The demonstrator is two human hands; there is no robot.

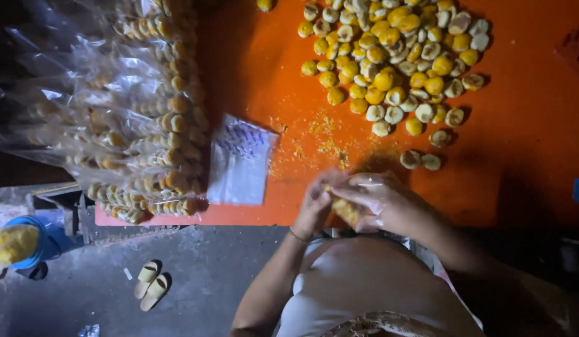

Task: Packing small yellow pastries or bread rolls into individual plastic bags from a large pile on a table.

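Note:
My left hand (315,203) and my right hand (383,201) meet at the near edge of the orange table (514,143). Together they grip a small clear plastic bag (352,209) with yellow round pieces inside. A loose heap of small yellow and pale round snacks (395,62) lies on the table beyond my hands. Two stray pieces (420,160) sit just past my right hand. Left of my hands lies a stack of flat empty clear bags (239,161).
A large pile of filled clear packets (139,118) covers the table's left side. Crumbs (314,140) dot the table's middle. Below, on the grey floor, are a pair of pale sandals (150,284) and a blue bucket with yellow contents (18,244).

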